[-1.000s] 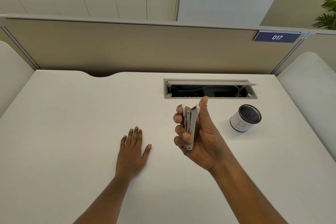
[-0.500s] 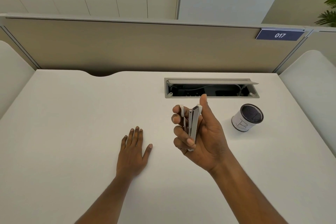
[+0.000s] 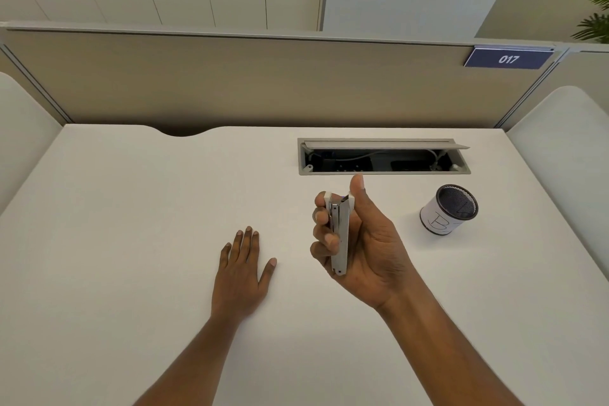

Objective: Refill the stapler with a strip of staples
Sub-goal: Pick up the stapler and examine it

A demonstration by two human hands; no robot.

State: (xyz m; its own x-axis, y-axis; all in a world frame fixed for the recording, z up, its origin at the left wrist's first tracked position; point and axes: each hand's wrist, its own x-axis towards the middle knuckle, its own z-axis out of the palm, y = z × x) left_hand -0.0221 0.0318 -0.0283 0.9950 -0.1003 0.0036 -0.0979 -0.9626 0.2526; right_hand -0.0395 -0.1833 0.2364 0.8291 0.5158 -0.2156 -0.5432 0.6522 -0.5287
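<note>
Stapler point(image 3: 340, 234), silver metal with white plastic at its far end, stands nearly on end in the head view, raised above the white bench point(image 3: 131, 224) and gripped by the right hand point(image 3: 359, 247). That hand is clenched round it: the curled fingers point(image 3: 324, 241) press on its left side, the palm backs its right side, and the thumb point(image 3: 357, 189) sticks up past the white tip. The lower end of the stapler pokes out below the fingers. Whether its top is lifted or closed cannot be told from this angle, and the fingers hide much of its left face.

Left hand point(image 3: 242, 269) lies flat on the bench, palm down, fingers loosely spread, holding nothing. It sits just to the left of the raised stapler, apart from it.

Behind the right hand, a long cable tray point(image 3: 384, 171) is sunk into the bench with its flap tipped up; dark sockets and a pale wire show inside. To the right of the hand stands a white cup point(image 3: 436, 221) with a dark mesh inside and a pen mark on its wall, well clear of the stapler. A beige partition point(image 3: 230, 82) closes the far edge of the bench and carries a blue plate point(image 3: 509, 59) reading 017. A green plant point(image 3: 594, 20) peeps in at the right edge. Pale rounded surfaces flank the bench on both sides.
</note>
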